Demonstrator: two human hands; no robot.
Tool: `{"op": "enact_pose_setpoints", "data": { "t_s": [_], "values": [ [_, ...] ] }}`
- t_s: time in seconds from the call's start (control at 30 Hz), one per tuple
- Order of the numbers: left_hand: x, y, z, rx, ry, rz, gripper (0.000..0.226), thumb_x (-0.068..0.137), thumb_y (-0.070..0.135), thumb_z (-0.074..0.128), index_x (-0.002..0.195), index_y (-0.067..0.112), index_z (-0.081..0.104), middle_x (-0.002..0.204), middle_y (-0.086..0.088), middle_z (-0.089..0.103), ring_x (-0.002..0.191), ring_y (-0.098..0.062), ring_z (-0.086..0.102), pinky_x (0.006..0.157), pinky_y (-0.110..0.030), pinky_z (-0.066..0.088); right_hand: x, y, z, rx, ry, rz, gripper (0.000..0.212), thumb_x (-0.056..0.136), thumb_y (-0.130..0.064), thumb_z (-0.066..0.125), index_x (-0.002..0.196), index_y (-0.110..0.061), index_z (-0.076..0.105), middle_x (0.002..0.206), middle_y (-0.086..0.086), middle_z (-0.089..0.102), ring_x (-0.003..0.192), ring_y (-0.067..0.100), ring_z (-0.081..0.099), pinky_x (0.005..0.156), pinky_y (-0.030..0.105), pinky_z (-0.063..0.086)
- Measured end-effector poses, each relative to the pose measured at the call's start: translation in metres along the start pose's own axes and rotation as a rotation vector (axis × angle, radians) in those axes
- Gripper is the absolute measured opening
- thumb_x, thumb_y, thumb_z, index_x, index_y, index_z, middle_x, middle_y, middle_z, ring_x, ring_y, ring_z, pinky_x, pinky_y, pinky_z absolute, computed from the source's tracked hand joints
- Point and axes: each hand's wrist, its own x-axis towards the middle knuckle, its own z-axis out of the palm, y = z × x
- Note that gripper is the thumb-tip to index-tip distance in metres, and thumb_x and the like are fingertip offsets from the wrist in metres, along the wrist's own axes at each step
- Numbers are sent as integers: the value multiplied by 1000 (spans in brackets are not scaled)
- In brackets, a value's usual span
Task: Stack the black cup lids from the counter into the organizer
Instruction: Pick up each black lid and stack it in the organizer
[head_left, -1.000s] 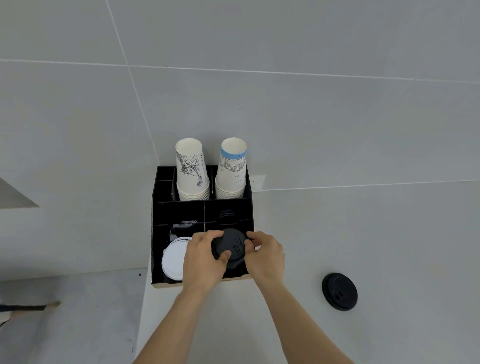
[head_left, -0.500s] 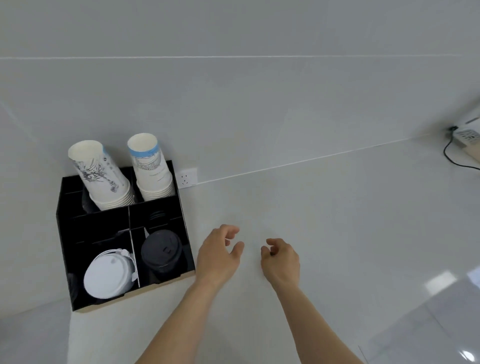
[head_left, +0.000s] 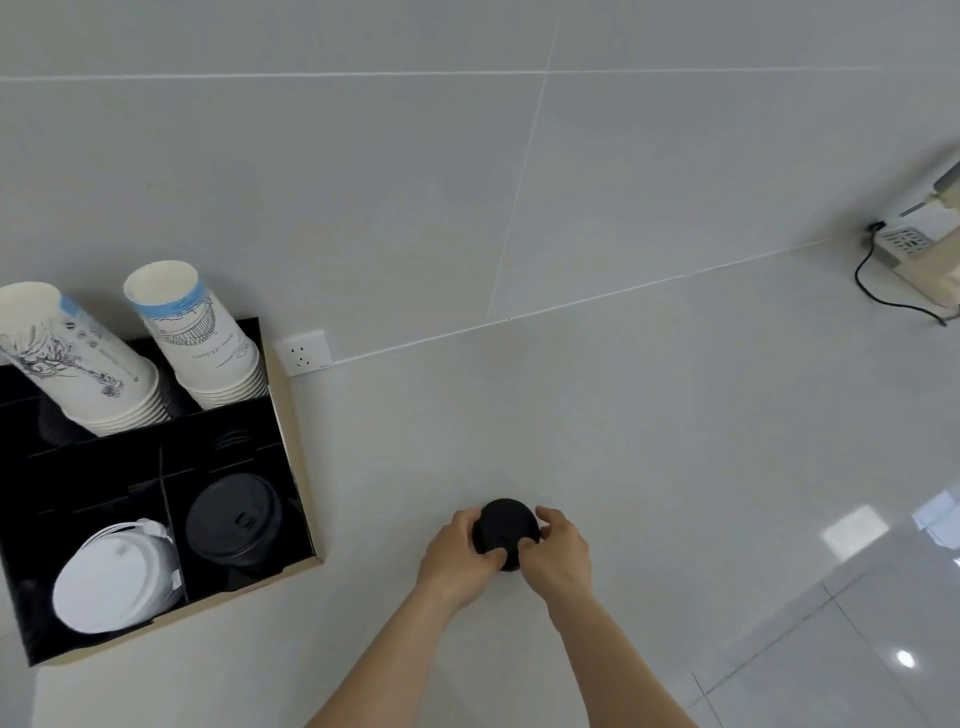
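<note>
Counting first: one loose black lid (head_left: 505, 526) on the counter (head_left: 649, 467), gripped from both sides, well right of the organizer (head_left: 298, 499). One stack of black lids (head_left: 234, 518) sitting in the organizer's front right compartment, number in the stack not countable. One stack of white lids (head_left: 111, 584) in the front left compartment, just beside the black stack, a divider between them. Two stacks of paper cups (head_left: 91, 364) at the back, leaning right, the second cup stack (head_left: 200, 340) with a blue band near its rim. More dark ridged shapes faintly visible in the middle row, too dim to identify. One wall socket (head_left: 305, 352) just right of the organizer's back corner. One pale appliance (head_left: 919, 249) with a black cord at the far right edge of the counter.

Reaching forward with two bare forearms, converging on the loose lid. Left hand (head_left: 460, 558) curled around the lid's left edge, thumb pressed against its near rim. Right hand (head_left: 558, 553) cupped on the right edge, fingers over the far side, thumb at the near rim. Pinching the lid between both hands; whether lifted or resting on the counter, impossible to tell.
</note>
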Motion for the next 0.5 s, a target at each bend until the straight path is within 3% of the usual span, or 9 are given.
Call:
{"op": "enact_pose_setpoints", "data": {
  "t_s": [0.17,0.37,0.5],
  "values": [
    [-2,-1,-8,-51,24,-11,57,81,18,68,135,26,49,122,9,64,111,-14,63,98,-35,52,-1,-9,1,57,-3,7,43,85,-12,56,127,-21,60,117,3,69,98,23,66,86,40,56],
    [-18,2,-53,-103,235,50,53,84,25,70,133,26,50,115,8,63,96,-10,64,94,-34,52,-21,-55,10,141,67,-95,23,88,-17,58,110,-21,66,88,-6,68,82,16,65,81,39,56],
    [-38,-1,-100,-121,415,112,37,84,27,71,118,29,58,108,13,67,83,3,64,89,-37,55,-45,-98,30,176,57,-225,19,88,-18,61,105,-21,68,89,-6,69,84,17,66,83,42,57]
  ]
}}
